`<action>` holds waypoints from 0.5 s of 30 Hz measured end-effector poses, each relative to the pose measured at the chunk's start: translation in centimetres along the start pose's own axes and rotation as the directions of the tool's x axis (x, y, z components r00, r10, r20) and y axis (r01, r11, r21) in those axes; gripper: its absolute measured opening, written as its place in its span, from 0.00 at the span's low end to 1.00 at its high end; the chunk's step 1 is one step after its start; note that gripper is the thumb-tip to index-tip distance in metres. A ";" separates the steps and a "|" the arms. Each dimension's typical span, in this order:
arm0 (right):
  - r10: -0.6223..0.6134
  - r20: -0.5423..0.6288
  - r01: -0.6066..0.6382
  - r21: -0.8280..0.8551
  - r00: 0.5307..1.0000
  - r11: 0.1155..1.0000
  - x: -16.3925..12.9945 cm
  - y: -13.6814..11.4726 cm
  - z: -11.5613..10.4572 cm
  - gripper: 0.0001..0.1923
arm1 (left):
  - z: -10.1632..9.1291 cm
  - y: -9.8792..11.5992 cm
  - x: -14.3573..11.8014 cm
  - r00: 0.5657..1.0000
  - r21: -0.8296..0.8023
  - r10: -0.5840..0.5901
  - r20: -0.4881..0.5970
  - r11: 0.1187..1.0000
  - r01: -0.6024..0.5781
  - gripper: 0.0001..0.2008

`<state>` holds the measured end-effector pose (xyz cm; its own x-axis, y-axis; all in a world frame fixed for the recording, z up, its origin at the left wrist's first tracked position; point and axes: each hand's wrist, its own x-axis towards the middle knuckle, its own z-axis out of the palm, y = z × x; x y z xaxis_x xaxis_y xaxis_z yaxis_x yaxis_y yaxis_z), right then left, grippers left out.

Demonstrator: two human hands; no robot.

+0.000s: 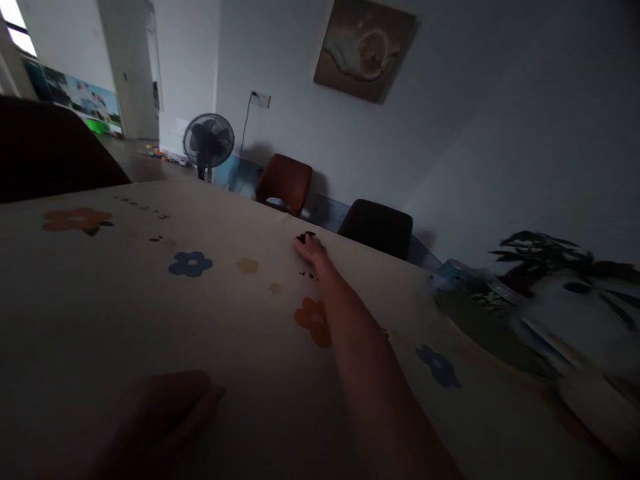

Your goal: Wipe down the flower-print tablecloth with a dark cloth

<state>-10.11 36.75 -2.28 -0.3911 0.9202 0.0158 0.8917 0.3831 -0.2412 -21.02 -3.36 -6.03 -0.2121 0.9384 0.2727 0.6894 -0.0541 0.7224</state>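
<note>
My right hand (313,249) reaches far across the table, its fingers closed around a small black object (304,237) near the far edge. The object's kind cannot be made out; the fingers cover part of it. My left hand (173,407) rests low at the near left in shadow, fingers curled together, and nothing shows in it. Both hands are over a pale tablecloth (240,333) printed with flowers. An orange printed flower (314,321) lies partly behind my right forearm.
Beyond the far edge stand a brown chair (287,180) and a dark chair (377,227). A standing fan (209,140) is by the wall. On the right are a green mat (480,327), a plant (545,253) and blurred items. Another dark chair (50,150) is at left.
</note>
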 end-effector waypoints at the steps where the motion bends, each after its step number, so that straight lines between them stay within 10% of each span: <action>1: -0.069 0.019 0.068 0.005 0.997 0.998 0.1 -2.8 0.6 0.31 | -0.1 0.1 0.1 1.000 0.001 -0.003 0.023 1.000 0.003 0.26; 8: -0.506 0.185 0.504 0.058 0.843 0.862 -3.6 -18.1 4.2 0.34 | -0.7 1.4 0.9 0.992 -0.002 -0.041 0.122 0.999 0.042 0.26; 15: -0.631 0.203 0.625 0.100 0.749 0.774 -8.8 -20.0 4.9 0.33 | -0.9 0.6 1.1 0.989 -0.073 -0.053 0.138 0.995 0.064 0.26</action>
<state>-25.68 20.62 -2.37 -0.9018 0.4309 -0.0329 0.4228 0.8640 -0.2735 -21.48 -2.69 -4.68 -0.1508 0.9781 0.1438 0.6225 -0.0190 0.7824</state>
